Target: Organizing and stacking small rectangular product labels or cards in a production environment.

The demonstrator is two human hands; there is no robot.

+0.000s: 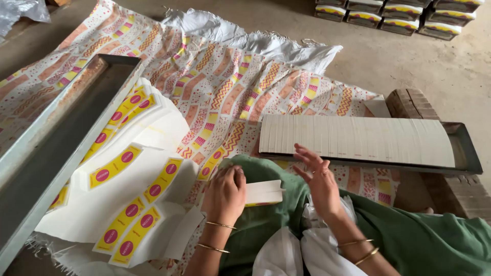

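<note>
My left hand (225, 193) grips one end of a small folded white card piece (263, 193) over my green-clothed lap. My right hand (319, 181) hovers just to the right of that piece, fingers spread, holding nothing. Beyond my hands a long dark metal tray (468, 158) carries a fanned row of white card strips (358, 139). To my left lie several white sheets with yellow labels bearing pink circles (128, 209), spread in a loose pile.
A long grey metal trough (56, 148) runs diagonally at the left. A patterned cloth (230, 87) covers the floor. Stacked boxes (399, 13) sit at the top right on bare concrete. Brown corrugated cardboard (409, 102) lies under the tray.
</note>
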